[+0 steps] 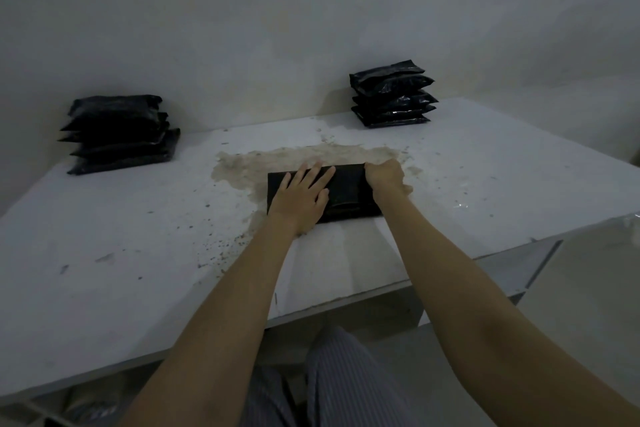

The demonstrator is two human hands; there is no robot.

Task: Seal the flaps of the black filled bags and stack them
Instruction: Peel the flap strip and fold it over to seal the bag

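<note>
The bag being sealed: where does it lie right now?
In the head view the bag lies flat at the table's centre on a brownish stain, under the left hand, between two black stacks.

The right hand (385,176) curls over the black bag's (348,189) right end, its fingertips hidden — the grip cannot be told. The left hand (300,196) covers the bag's left part, and the table (104,253) is cut off at the left edge.
</note>
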